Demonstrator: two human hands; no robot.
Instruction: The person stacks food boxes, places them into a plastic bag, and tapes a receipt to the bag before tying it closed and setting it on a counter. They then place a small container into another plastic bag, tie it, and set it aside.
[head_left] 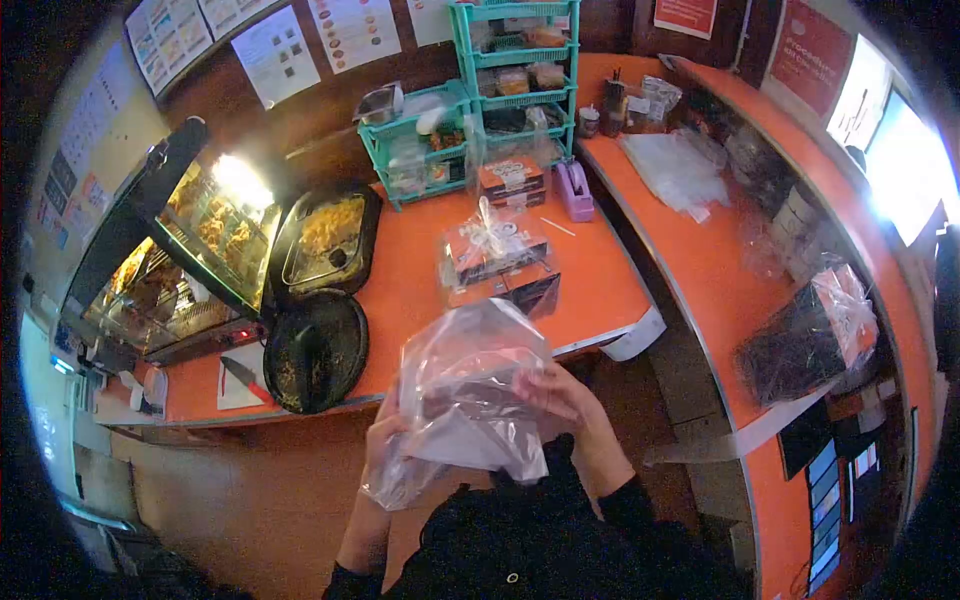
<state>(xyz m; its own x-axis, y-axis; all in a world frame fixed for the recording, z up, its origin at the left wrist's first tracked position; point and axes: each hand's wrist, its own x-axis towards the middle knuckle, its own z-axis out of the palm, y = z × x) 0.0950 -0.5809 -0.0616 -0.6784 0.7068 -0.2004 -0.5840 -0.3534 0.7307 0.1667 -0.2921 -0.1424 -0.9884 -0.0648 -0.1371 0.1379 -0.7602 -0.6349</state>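
Close in front of my body I hold up a transparent plastic bag [480, 345], wrinkled and shiny, with something whitish showing through its lower part. My left hand [387, 437] is closed on the bag's left edge. On the other side my right hand [558, 394] grips it with fingers spread across the plastic. What lies inside the bag, if anything, I cannot make out. Just beyond it on the orange counter sit stacked takeaway boxes [497, 255] in black and orange, with clear plastic over them.
A lit glass food warmer [215, 225], a food tray [325, 240], a round black lid [315, 350] and a red-handled knife [247, 378] are on the left. Behind stand green racks [415, 150] and a purple tape dispenser [574, 190]. Flat plastic bags [675, 170] lie on the right counter.
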